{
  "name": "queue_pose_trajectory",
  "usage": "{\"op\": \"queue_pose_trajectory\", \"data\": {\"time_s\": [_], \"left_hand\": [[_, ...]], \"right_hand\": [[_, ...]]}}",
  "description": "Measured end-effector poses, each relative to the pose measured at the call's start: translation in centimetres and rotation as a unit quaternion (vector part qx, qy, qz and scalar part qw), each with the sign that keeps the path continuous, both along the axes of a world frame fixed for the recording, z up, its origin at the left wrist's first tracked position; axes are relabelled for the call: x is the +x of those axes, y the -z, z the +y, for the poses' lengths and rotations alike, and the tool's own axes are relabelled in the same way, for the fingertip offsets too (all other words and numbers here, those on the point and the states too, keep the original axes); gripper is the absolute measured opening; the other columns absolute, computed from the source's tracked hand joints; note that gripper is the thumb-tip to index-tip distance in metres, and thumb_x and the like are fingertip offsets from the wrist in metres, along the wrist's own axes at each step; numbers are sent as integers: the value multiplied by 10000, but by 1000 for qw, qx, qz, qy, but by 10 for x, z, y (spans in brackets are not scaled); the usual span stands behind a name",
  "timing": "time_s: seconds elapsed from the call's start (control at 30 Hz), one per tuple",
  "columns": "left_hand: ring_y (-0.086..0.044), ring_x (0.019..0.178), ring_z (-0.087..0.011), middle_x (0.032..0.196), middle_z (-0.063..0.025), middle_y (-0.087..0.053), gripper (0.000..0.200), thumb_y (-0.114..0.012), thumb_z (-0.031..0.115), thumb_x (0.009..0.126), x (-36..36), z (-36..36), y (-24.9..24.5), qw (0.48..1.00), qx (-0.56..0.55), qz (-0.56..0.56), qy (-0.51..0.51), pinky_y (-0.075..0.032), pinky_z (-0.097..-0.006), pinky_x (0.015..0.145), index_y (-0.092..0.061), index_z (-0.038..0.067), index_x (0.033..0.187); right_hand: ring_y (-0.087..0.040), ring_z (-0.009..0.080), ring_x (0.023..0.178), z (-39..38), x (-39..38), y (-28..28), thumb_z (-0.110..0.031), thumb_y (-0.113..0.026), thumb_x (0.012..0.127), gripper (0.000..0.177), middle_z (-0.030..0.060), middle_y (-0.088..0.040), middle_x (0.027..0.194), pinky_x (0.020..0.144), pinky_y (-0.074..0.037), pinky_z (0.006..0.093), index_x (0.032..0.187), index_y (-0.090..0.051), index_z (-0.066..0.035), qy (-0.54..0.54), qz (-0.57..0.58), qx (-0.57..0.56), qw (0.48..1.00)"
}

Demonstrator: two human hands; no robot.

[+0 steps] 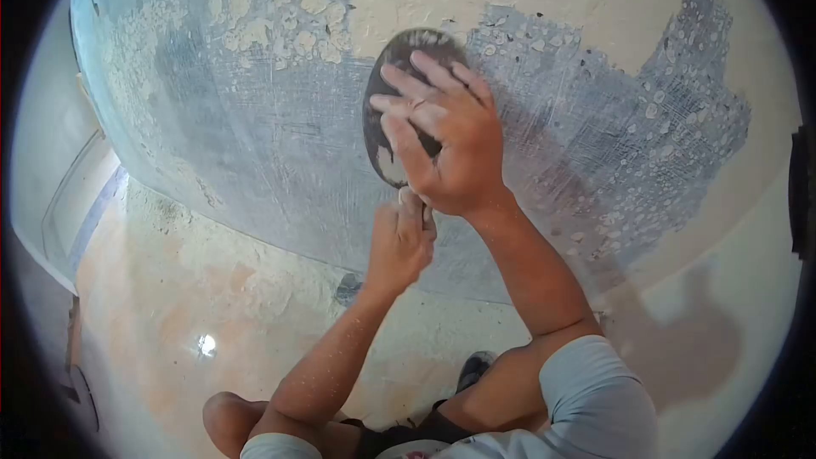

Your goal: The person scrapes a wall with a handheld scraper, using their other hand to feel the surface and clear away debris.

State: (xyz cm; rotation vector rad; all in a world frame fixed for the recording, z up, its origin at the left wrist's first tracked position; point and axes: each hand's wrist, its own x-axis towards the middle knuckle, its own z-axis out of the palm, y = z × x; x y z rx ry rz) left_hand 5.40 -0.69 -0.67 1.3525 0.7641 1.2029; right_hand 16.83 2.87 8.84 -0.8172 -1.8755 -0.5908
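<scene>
A dark, dusty round disc [429, 143], seen as an oval, is pressed against a large curved panel [280, 136]. My right hand [455, 132] lies flat over the face of the disc, fingers spread. Just below, my left hand [401, 238] is closed at the disc's lower edge; whether it grips the rim or a handle is hidden by the fingers. The panel is blue-grey and scratched around the disc. Cream patches and pale spots show above it and to both sides.
A dusty, pale floor [255, 314] runs along the panel's lower edge. One dark shoe [474, 370] and my bent knee [229, 416] are close beneath my arms. Another pale curved panel [59, 178] stands at the far left.
</scene>
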Motion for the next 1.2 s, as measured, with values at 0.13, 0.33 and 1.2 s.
{"op": "queue_pose_trajectory", "data": {"time_s": [0.13,0.33,1.2], "left_hand": [[-473,474,-140,541,-48,-442,553,-360,403,1111,-1,9,19,999,34,24,-15,-351,-338,457,-461,18,726],[-441,501,-97,560,1,-461,633,-326,523,1110,7,-5,11,998,-47,-32,-5,-347,-308,455,-468,60,702],[-369,408,-82,558,20,-395,521,-341,488,1108,6,8,8,997,54,-43,-44,-293,-266,356,-422,99,771]], "right_hand": [[-588,296,1318,-2,4,3,-262,-669,917,206,71,-742,1234,1156,-327,457,984,-811,-128,-13,-10,-22,1000],[-599,306,1317,-7,1,-3,-230,-605,971,238,77,-732,1265,1154,-323,439,1056,-802,-125,-16,-27,-51,998],[-637,279,1277,12,-1,-6,-163,-659,930,185,93,-767,1176,1132,-367,447,1000,-815,-91,-96,89,-53,990]]}}
